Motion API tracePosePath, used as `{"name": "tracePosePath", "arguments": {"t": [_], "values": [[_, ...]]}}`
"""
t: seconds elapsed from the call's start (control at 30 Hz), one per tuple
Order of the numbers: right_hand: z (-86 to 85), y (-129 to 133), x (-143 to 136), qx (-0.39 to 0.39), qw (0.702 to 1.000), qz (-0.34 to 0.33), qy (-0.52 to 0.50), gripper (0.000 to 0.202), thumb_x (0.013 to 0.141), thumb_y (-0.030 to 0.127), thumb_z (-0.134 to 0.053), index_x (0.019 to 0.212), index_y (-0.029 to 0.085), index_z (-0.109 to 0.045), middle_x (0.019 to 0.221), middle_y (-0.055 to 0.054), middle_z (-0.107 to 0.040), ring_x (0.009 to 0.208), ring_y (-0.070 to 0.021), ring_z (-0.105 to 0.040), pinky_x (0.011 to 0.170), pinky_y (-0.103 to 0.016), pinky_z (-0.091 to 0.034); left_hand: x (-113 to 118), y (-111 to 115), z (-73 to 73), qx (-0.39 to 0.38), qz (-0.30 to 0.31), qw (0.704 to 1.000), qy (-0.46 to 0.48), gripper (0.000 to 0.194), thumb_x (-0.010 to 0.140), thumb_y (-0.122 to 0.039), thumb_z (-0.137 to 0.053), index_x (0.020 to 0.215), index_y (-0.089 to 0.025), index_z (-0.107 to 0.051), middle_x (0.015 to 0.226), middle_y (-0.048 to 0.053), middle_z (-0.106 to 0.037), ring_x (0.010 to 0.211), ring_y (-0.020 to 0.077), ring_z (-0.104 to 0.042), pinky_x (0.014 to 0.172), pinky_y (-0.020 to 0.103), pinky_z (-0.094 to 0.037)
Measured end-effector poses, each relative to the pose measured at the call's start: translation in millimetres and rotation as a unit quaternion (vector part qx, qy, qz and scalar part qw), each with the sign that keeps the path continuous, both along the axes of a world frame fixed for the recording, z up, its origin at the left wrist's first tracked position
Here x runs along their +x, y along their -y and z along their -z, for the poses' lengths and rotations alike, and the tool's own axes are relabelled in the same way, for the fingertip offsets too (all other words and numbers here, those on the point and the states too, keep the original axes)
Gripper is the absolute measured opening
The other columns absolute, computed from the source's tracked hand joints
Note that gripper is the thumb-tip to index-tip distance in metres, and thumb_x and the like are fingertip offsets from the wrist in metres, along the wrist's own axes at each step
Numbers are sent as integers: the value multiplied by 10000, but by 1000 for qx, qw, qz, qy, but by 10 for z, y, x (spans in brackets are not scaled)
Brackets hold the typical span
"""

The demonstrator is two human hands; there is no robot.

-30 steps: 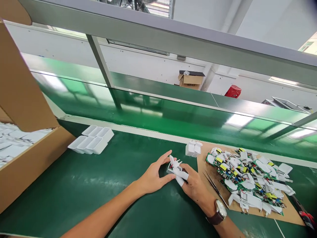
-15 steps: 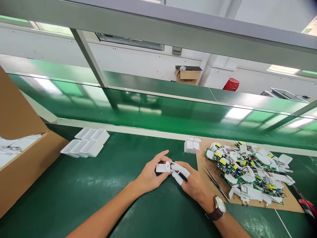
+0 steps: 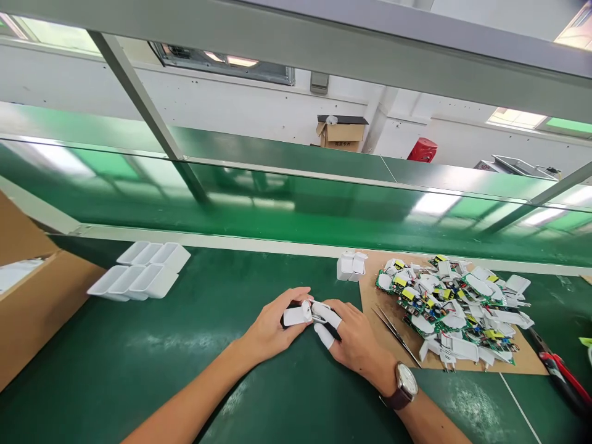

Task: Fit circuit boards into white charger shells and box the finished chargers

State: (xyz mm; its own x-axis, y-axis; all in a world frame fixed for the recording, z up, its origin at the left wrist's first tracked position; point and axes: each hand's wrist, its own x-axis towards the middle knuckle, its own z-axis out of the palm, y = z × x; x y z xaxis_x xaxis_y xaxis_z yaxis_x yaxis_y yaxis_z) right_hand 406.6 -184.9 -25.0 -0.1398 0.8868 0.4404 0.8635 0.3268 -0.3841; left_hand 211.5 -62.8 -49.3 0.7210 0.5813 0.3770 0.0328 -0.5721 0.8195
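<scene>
Near the middle of the green table, my left hand [image 3: 276, 324] is closed around a white plastic part [image 3: 296, 315] with a black piece behind it. My right hand [image 3: 354, 336] wears white covers on some fingertips and grips a black-handled tool [image 3: 332, 325]. Its metal end meets the white part between both hands; the exact contact is hidden by the fingers. Above my right hand stand small white boxes [image 3: 350, 266]. Right of it, tweezers [image 3: 396, 336] lie on a brown cardboard sheet [image 3: 377, 351].
Circuit boards with white housings [image 3: 448, 308] are heaped on the cardboard. Red-and-black pliers [image 3: 562, 373] lie at the far right. White trays [image 3: 139, 271] stand at the back left, beside an open cardboard box [image 3: 50, 302]. A metal rail [image 3: 213, 242] runs along the table's back.
The camera view has shifted, moving the trays, board heap and cardboard box leftward in the picture. Both hands remain together around the white part, and more of the red-and-black pliers shows.
</scene>
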Motion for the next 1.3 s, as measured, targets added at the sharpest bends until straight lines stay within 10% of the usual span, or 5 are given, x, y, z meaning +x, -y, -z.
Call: {"name": "tracePosePath", "arguments": {"t": [0.63, 0.77, 0.93, 1.3], "values": [[167, -46, 28, -31, 983, -16, -180, 401, 984, 218, -578, 1383, 258, -590, 1325, -133, -648, 1180, -256, -674, 985, -439, -615, 30, 9, 24, -32, -1, 999, -6, 566, 950, -336, -685, 1458, -279, -441, 1221, 84, -711, 1110, 235, -714, 996, 430, -596], [182, -94, -71, -155, 842, -2, -516, 347, 962, 453, -645, 1205, 211, -696, 1089, -107, -751, 939, -251, -742, 792, -406, -658, 61, 95, 36, 47, -23, 998, 22, 992, 796, -497, -851, 1575, -270, -279, 1432, 182, -531, 1244, 322, -618, 1004, 497, -583], [89, -106, -223, -246, 648, -42, -719, 378, 870, 522, -754, 965, 156, -750, 845, -92, -766, 789, -256, -744, 744, -422, -635, 101, 160, -18, 169, -73, 980, 72, 772, 898, -547, -727, 1530, -270, -381, 1234, 155, -605, 1106, 299, -632, 937, 483, -587], [33, -103, -259, -258, 617, -14, -743, 398, 819, 497, -817, 959, 127, -767, 860, -107, -765, 729, -225, -710, 748, -413, -601, 124, 123, -28, 228, -106, 963, 100, 733, 899, -605, -690, 1482, -227, -459, 1168, 156, -662, 1007, 284, -661, 843, 436, -604]]}}
